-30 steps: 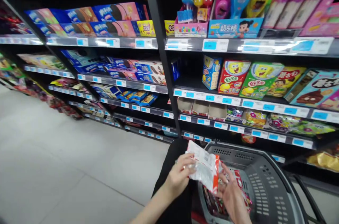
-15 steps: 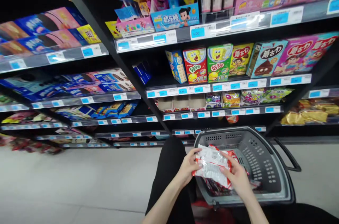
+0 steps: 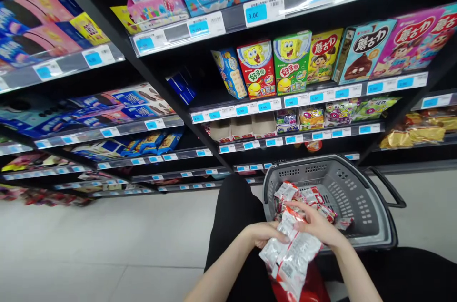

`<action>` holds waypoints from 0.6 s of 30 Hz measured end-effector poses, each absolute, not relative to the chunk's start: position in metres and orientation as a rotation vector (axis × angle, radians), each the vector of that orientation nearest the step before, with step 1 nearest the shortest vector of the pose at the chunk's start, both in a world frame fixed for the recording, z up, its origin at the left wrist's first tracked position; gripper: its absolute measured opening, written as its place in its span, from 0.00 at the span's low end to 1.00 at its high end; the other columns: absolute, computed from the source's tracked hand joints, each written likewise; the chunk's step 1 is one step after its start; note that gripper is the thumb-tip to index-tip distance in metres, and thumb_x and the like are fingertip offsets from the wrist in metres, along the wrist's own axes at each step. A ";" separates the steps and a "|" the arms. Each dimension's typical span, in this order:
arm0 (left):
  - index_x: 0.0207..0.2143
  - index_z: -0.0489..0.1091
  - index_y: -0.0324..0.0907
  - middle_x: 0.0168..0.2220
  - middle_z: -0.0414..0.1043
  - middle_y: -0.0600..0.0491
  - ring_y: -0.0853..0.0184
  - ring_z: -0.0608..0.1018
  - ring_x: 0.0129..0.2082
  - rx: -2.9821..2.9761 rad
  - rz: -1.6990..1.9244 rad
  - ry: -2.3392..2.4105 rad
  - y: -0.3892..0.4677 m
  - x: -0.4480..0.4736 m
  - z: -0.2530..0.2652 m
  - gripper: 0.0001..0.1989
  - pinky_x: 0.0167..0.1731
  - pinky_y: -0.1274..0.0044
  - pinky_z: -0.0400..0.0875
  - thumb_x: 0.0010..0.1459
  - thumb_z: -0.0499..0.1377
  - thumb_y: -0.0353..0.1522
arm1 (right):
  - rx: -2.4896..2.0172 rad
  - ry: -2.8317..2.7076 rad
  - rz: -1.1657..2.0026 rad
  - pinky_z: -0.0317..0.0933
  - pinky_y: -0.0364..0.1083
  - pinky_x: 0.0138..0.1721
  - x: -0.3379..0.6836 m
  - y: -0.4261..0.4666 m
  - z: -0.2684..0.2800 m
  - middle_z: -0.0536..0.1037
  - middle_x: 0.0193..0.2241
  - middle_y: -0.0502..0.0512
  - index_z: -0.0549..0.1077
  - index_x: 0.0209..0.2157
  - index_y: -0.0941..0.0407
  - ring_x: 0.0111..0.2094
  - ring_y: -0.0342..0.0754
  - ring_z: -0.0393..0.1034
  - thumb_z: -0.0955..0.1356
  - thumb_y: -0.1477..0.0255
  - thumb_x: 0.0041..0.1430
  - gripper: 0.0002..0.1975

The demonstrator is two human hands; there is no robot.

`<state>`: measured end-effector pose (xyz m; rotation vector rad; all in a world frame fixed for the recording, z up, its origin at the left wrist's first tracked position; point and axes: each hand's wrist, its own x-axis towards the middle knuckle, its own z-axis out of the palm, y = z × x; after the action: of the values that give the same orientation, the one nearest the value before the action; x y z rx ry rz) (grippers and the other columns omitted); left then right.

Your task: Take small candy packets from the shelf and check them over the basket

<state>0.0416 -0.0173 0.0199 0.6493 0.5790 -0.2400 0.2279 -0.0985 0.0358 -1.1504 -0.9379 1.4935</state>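
Silver-white snack packets [image 3: 298, 249] with red edges, how many I cannot tell, lie between my two hands, over the near rim of a grey shopping basket [image 3: 366, 214]. My left hand [image 3: 266, 234] is closed on their left side, its thumb on top and the other fingers partly hidden beneath. From the right, my right hand [image 3: 317, 226] pinches the upper end near a red corner. Inside the basket, several red-and-white packets [image 3: 287, 191] lie in a loose heap.
Shelves [image 3: 171, 126] of boxed snacks rise in front, with price labels along their edges. My bent knee [image 3: 233, 192] stands left of the basket, whose black handle [image 3: 389, 188] sticks out right. Something red [image 3: 316, 285] shows below the packets.
My hands have brought the packets down toward me from over the basket's middle and turned them lengthwise. More of the heap in the basket shows. The shelves sit higher in view.
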 end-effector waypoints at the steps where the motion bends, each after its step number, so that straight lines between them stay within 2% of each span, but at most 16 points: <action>1: 0.39 0.70 0.34 0.34 0.74 0.47 0.61 0.75 0.36 0.661 -0.168 0.593 -0.021 0.046 0.020 0.24 0.43 0.69 0.64 0.34 0.67 0.25 | -1.197 -0.825 1.407 0.64 0.49 0.34 0.228 -0.096 0.032 0.76 0.36 0.56 0.69 0.44 0.54 0.34 0.52 0.70 0.69 0.60 0.45 0.24; 4: 0.40 0.69 0.35 0.38 0.73 0.44 0.59 0.75 0.39 0.624 0.264 0.634 -0.025 0.062 0.024 0.23 0.44 0.67 0.64 0.38 0.66 0.26 | -1.206 -0.462 1.159 0.64 0.49 0.34 0.226 -0.092 0.019 0.76 0.37 0.56 0.69 0.42 0.52 0.35 0.51 0.70 0.63 0.55 0.51 0.21; 6: 0.42 0.68 0.35 0.41 0.72 0.42 0.57 0.73 0.42 0.559 0.532 0.634 -0.024 0.071 0.027 0.21 0.47 0.65 0.62 0.43 0.64 0.28 | -1.191 -0.442 1.095 0.64 0.49 0.36 0.217 -0.091 0.009 0.73 0.42 0.57 0.67 0.44 0.52 0.38 0.52 0.70 0.65 0.55 0.48 0.23; 8: 0.44 0.66 0.35 0.43 0.70 0.42 0.56 0.71 0.46 0.499 0.676 0.604 -0.022 0.075 0.028 0.21 0.50 0.64 0.59 0.46 0.62 0.30 | -1.222 -0.517 1.064 0.63 0.50 0.40 0.204 -0.089 0.000 0.70 0.47 0.59 0.65 0.47 0.52 0.42 0.54 0.69 0.70 0.59 0.41 0.29; 10: 0.46 0.65 0.36 0.46 0.68 0.43 0.56 0.67 0.50 0.458 0.701 0.565 -0.019 0.076 0.028 0.21 0.52 0.64 0.56 0.48 0.60 0.32 | -1.254 -0.539 1.037 0.62 0.51 0.42 0.194 -0.088 -0.007 0.69 0.48 0.59 0.60 0.51 0.52 0.43 0.54 0.68 0.72 0.63 0.39 0.36; 12: 0.46 0.65 0.36 0.47 0.67 0.42 0.56 0.65 0.52 0.435 0.656 0.522 -0.016 0.074 0.027 0.21 0.52 0.64 0.55 0.49 0.59 0.33 | -1.259 -0.529 1.046 0.63 0.52 0.41 0.192 -0.086 -0.010 0.72 0.44 0.59 0.55 0.54 0.52 0.41 0.54 0.70 0.72 0.64 0.41 0.38; 15: 0.45 0.65 0.35 0.47 0.67 0.41 0.53 0.65 0.51 0.435 0.568 0.479 -0.010 0.066 0.028 0.23 0.50 0.62 0.57 0.48 0.58 0.38 | -1.233 -0.534 1.067 0.64 0.51 0.39 0.205 -0.086 -0.003 0.75 0.39 0.57 0.54 0.55 0.52 0.38 0.53 0.71 0.71 0.63 0.43 0.38; 18: 0.47 0.63 0.36 0.45 0.68 0.41 0.51 0.69 0.47 0.548 0.507 0.488 -0.002 0.054 0.036 0.24 0.43 0.59 0.63 0.47 0.58 0.38 | -1.185 -0.547 1.103 0.63 0.50 0.40 0.222 -0.093 0.011 0.75 0.39 0.56 0.54 0.55 0.51 0.39 0.52 0.70 0.70 0.63 0.44 0.36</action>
<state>0.0542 -0.0016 0.0364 0.5485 0.4881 0.5068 0.2222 -0.0925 0.0112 -1.1847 -0.5473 1.1028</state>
